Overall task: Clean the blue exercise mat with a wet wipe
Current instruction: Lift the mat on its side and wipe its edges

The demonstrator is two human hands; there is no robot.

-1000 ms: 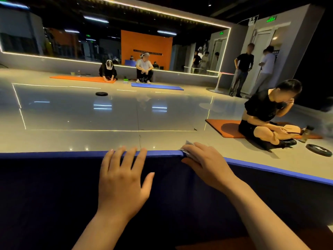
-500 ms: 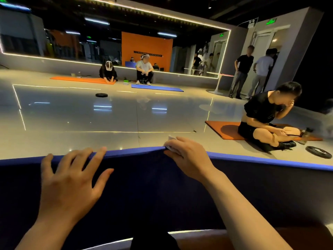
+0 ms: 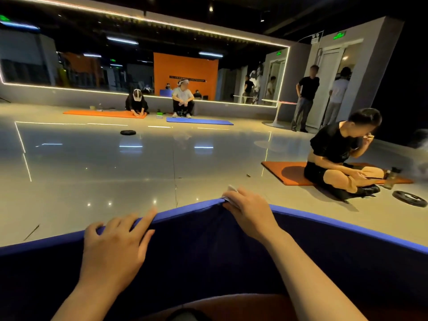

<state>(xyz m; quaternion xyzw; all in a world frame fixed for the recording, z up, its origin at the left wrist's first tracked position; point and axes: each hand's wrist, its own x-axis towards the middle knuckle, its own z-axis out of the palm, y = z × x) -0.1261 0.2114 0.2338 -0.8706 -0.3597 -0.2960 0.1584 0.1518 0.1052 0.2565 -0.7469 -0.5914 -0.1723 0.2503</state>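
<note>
Head view: most of the wipe (image 3: pixel 231 193) is hidden under the gripping right hand (image 3: pixel 249 213); one mat (image 3: pixel 324 246) edge is pressed by the flat left hand (image 3: pixel 115 246).

The blue exercise mat (image 3: pixel 208 256) lies flat on the glossy floor, its far edge bright blue, its surface dark. A white wet wipe (image 3: pixel 232 189) sits crumpled at that edge.
</note>
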